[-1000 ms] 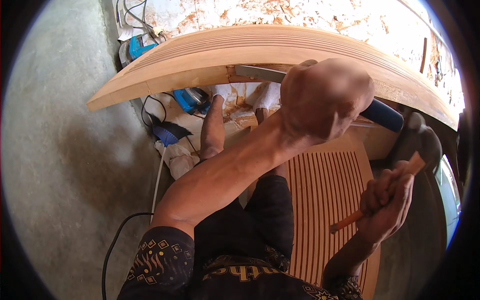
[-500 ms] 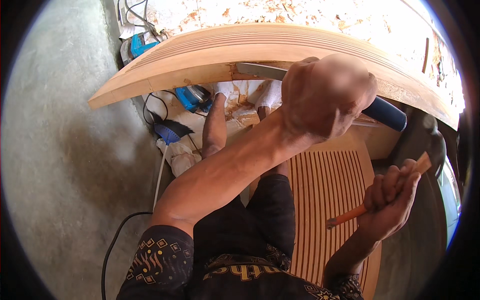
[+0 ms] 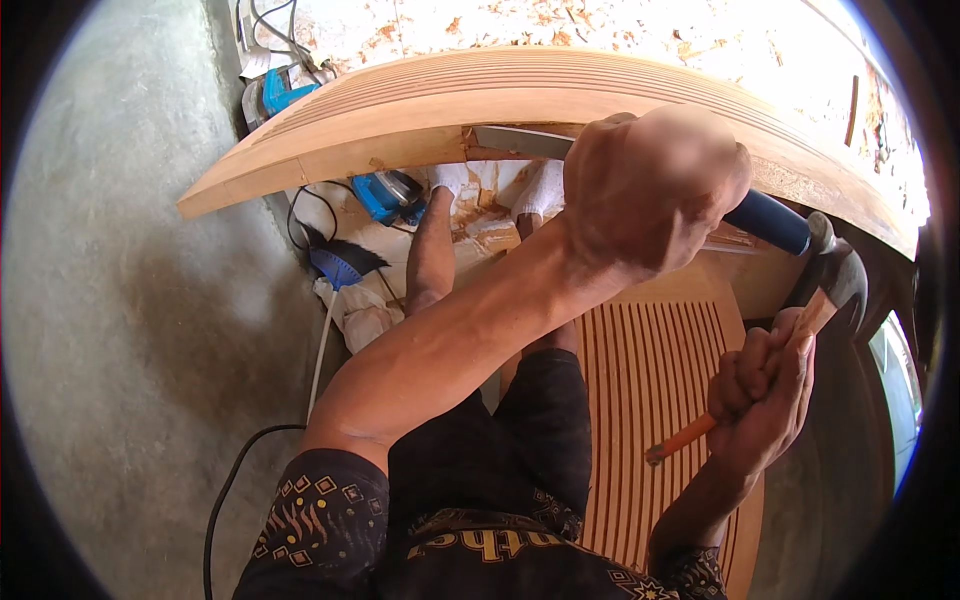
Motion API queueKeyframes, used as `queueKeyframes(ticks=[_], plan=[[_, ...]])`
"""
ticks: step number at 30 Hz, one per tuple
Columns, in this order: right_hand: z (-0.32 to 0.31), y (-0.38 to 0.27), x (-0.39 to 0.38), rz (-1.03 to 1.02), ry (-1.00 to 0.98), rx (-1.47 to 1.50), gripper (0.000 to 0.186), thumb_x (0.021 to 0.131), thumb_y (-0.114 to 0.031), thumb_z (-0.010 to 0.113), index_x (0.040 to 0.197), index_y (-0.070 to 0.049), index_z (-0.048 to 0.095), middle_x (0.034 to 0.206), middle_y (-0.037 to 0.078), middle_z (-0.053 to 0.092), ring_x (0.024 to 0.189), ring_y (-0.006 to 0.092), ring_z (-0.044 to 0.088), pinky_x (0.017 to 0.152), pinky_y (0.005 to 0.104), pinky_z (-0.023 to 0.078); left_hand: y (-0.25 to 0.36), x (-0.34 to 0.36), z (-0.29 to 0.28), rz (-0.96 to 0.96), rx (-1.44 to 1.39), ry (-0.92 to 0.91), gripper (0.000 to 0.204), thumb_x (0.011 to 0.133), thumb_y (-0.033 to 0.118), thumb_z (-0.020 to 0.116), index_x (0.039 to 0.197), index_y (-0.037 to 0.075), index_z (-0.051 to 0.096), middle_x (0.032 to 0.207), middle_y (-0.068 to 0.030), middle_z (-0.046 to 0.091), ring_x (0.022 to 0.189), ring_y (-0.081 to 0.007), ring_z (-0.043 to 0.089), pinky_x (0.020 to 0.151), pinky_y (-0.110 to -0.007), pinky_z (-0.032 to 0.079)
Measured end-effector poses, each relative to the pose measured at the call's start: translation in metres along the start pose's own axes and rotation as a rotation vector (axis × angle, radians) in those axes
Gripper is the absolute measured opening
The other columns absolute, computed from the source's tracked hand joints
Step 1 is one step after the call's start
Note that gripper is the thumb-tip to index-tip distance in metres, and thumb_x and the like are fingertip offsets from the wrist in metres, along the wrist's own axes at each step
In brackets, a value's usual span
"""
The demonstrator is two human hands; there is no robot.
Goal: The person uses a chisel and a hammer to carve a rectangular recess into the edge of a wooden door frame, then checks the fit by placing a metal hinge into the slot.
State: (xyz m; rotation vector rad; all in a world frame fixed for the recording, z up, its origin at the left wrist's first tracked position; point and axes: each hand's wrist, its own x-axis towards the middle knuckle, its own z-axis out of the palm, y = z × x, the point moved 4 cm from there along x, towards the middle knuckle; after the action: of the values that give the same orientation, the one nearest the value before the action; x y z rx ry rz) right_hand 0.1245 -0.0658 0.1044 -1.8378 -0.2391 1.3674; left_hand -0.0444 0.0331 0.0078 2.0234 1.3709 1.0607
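Observation:
My left hand (image 3: 655, 195) is closed around a chisel (image 3: 768, 221) with a dark blue handle and a flat metal blade. The blade points left and lies along a recess cut in the edge of a wooden panel (image 3: 330, 168); its tip is at the left end of that recess. At the right, my right hand (image 3: 758, 385) grips a claw hammer (image 3: 843, 272) by its wooden handle. The hammer's striking face is at the butt of the chisel handle and looks to be touching it. My left fist hides the middle of the chisel.
Below the first panel lies a second grooved wooden panel (image 3: 650, 370). Blue power tools (image 3: 385, 197) with cords, a blue-headed brush (image 3: 338, 266) and a pale bag (image 3: 366, 318) are on the left. Wood shavings (image 3: 520, 22) litter the far floor. Bare concrete (image 3: 130, 250) spreads out at the left.
The hammer has swung up and left, bringing its head from beside the chisel handle to its butt. My right hand moved with it. My left hand and the chisel have barely shifted.

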Motion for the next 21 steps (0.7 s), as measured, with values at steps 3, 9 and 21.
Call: queueKeyframes(ticks=[3, 9, 21], plan=[[0.0020, 0.0009, 0.0009, -0.007, 0.020, 0.054, 0.031, 0.112, -0.040, 0.043, 0.102, -0.011, 0.045, 0.059, -0.006, 0.030, 0.042, 0.0013, 0.020, 0.034, 0.0206, 0.016, 0.0006, -0.0009, -0.0017, -0.016, 0.001, -0.021, 0.022, 0.073, 0.017, 0.077, 0.071, 0.012, 0.056, 0.055, -0.0030, 0.054, 0.049, -0.0180, 0.058, 0.042, -0.035, 0.042], [0.0036, -0.0010, 0.0025, 0.007, 0.051, 0.063, 0.031, 0.112, -0.041, 0.043, 0.102, -0.012, 0.045, 0.059, -0.006, 0.030, 0.042, 0.0012, 0.021, 0.034, 0.0204, 0.016, 0.0013, -0.0016, -0.0017, -0.034, 0.003, -0.050, 0.021, 0.072, 0.015, 0.077, 0.072, 0.011, 0.057, 0.057, -0.0033, 0.056, 0.051, -0.0208, 0.060, 0.043, -0.036, 0.043], [0.0012, 0.0085, 0.0078, 0.020, 0.001, -0.005, 0.032, 0.112, -0.041, 0.043, 0.106, -0.010, 0.048, 0.060, -0.005, 0.032, 0.043, 0.0015, 0.022, 0.034, 0.0211, 0.016, -0.0055, -0.0046, 0.0019, -0.092, 0.036, -0.155, 0.023, 0.072, 0.017, 0.080, 0.073, 0.010, 0.058, 0.061, -0.0052, 0.061, 0.058, -0.0238, 0.066, 0.046, -0.038, 0.049]])
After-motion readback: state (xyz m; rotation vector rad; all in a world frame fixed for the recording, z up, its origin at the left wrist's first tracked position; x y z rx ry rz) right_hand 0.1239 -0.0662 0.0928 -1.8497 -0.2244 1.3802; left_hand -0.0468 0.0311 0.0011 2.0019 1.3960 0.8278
